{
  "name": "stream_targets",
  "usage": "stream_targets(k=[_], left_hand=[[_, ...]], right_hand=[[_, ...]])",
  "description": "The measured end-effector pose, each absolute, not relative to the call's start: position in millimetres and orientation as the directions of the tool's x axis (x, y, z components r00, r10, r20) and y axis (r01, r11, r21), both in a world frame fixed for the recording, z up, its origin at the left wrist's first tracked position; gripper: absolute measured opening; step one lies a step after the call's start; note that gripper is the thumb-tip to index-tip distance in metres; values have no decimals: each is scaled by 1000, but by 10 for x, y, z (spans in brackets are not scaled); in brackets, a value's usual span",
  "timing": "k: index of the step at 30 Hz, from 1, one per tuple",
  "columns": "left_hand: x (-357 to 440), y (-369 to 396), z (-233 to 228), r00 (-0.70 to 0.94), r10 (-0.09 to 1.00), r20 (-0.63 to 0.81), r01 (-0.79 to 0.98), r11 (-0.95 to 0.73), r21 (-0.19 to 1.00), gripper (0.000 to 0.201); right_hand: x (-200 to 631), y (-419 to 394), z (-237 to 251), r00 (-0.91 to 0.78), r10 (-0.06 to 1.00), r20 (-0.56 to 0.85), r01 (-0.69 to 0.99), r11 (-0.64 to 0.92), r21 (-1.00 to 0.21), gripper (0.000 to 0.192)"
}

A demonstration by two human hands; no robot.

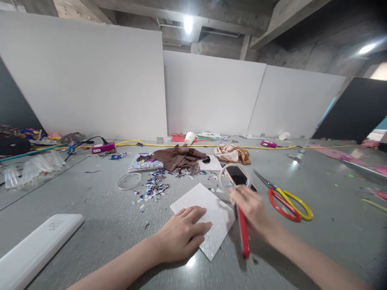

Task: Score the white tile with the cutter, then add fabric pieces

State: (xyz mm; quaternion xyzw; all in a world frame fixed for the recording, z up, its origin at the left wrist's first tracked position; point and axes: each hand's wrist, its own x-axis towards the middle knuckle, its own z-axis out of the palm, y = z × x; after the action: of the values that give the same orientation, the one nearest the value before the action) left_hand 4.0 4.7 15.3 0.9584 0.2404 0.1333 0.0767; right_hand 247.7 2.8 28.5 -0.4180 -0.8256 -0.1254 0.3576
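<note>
My left hand (187, 233) lies with fingers spread on a white square sheet (219, 213), which rests with one corner towards me. My right hand (249, 205) is closed and somewhat blurred, just beyond the sheet's right corner. From it a long red-handled tool (243, 235), which looks like a utility knife, sticks out towards me. A clear ring (221, 177) shows at the fingertips, in front of a phone (236, 175); whether the fingers grip it too, I cannot tell. Scissors (286, 199) with one red and one yellow handle lie right of this hand.
Another clear ring (129, 181) lies left, beside blue and white scraps (154, 187). Brown cloth (181, 158) and a tan cloth bundle (232, 154) lie behind. A white bar (42, 245) is at front left. A yellow cable (169, 145) runs along the back, before white panels (211, 96).
</note>
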Motion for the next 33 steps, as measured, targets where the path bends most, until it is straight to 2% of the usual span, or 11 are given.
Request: stream_targets(k=[2, 4, 10, 13, 15, 18, 20, 24, 27, 33], left_hand=[[36, 45, 153, 849, 480, 222, 439, -874, 211, 32], [33, 42, 156, 845, 481, 233, 437, -873, 216, 32], [45, 25, 181, 852, 467, 238, 428, -881, 201, 38], [43, 15, 196, 849, 451, 274, 404, -890, 213, 39], [30, 21, 182, 790, 506, 346, 432, -860, 270, 37], [4, 54, 125, 603, 655, 456, 510, -756, 411, 27], [-6, 79, 83, 532, 697, 482, 521, -717, 463, 21], [-5, 106, 42, 596, 644, 480, 493, -765, 414, 14], [2, 111, 37, 644, 599, 476, 468, -801, 374, 20], [29, 98, 43, 665, 542, 514, 435, -840, 324, 21]], right_hand=[[2623, 101, 383, -258, 661, 705, 818, 538, -206, 16], [2704, 150, 437, -191, 719, 668, 816, 495, -299, 15], [2508, 119, 258, -287, 732, 617, 744, 577, -338, 14], [2370, 76, 105, -305, 710, 635, 686, 626, -371, 14], [2303, 53, 18, -303, 689, 659, 659, 651, -377, 13], [2224, 15, -74, -315, 666, 676, 618, 685, -386, 13], [2178, -16, -106, -363, 636, 681, 592, 721, -359, 14], [2111, -76, -128, -464, 590, 661, 538, 780, -318, 15], [2089, -101, -130, -483, 594, 644, 517, 786, -338, 17], [2051, -116, -61, -396, 674, 624, 578, 711, -401, 16]])
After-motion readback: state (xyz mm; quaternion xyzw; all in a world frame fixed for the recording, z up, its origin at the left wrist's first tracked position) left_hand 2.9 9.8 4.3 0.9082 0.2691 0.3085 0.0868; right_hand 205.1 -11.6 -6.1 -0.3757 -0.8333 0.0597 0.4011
